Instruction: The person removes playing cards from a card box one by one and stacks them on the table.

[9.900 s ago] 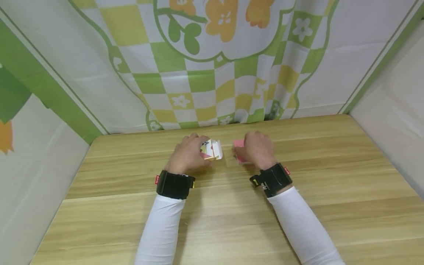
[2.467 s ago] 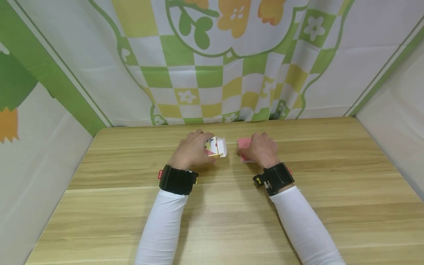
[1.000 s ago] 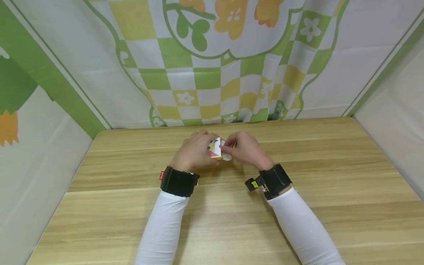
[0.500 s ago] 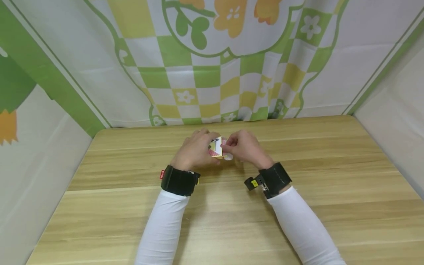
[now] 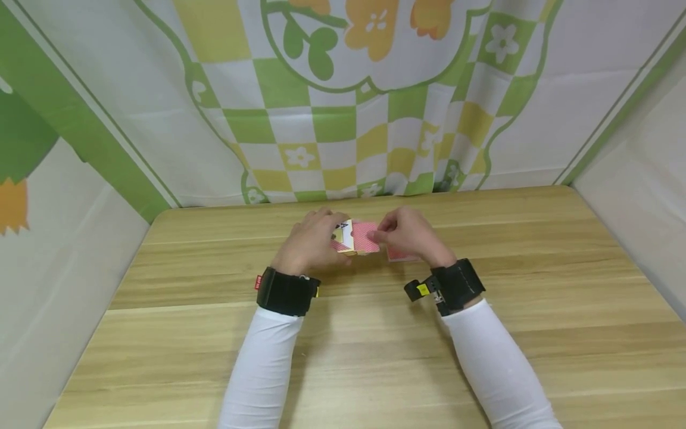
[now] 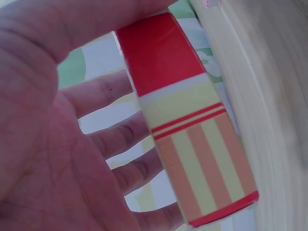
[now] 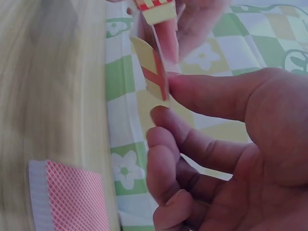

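In the head view my left hand (image 5: 308,244) grips a playing card box (image 5: 345,236) just above the table, an ace printed on its face. The left wrist view shows the box's striped red and cream narrow side (image 6: 187,125) between thumb and fingers. A red-backed playing card (image 5: 365,237) sticks out of the box's right end; whether more cards lie under it I cannot tell. My right hand (image 5: 409,235) pinches the card's right edge between thumb and index finger. A thick stack of red-backed cards (image 7: 79,197) lies on the table below, mostly hidden by that hand in the head view.
The wooden table (image 5: 343,357) extends to both sides and toward me. A checked floral curtain (image 5: 332,125) hangs at its far edge. Each wrist wears a black strap, and the right strap (image 5: 458,286) has a small part jutting left.
My right hand has gone from the stack on the table to the box's end, then back slightly right. The red-backed card now extends out of the box. The left hand keeps its grip.
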Demonstrator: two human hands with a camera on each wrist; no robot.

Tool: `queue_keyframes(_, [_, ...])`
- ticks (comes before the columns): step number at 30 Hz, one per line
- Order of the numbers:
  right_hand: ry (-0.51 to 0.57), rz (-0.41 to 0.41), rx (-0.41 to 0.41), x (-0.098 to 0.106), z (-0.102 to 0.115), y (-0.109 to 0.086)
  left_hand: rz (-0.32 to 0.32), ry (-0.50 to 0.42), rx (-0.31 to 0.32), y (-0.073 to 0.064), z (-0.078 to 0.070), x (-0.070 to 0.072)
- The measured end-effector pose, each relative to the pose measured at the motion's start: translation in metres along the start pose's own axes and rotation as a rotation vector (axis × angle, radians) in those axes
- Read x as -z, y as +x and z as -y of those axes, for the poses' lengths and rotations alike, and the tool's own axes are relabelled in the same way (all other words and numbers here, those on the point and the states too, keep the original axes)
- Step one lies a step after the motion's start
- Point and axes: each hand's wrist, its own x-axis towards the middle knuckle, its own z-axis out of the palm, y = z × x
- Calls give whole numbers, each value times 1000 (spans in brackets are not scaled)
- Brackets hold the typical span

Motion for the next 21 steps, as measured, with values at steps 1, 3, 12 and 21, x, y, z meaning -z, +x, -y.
queue_keyframes(1, [-5,0,-5,1,0,0,0,1,3,0,0,0])
queue_keyframes(3, [-22,-11,-12,3,0,-1,4,-3,9,0,0,1])
queue_keyframes(12, [-190,-58,291,3,5,-2,14,3,5,0,0,0])
queue_keyframes(21, [-179,81,508,-1,3,1,21,8,-1,0,0,-2])
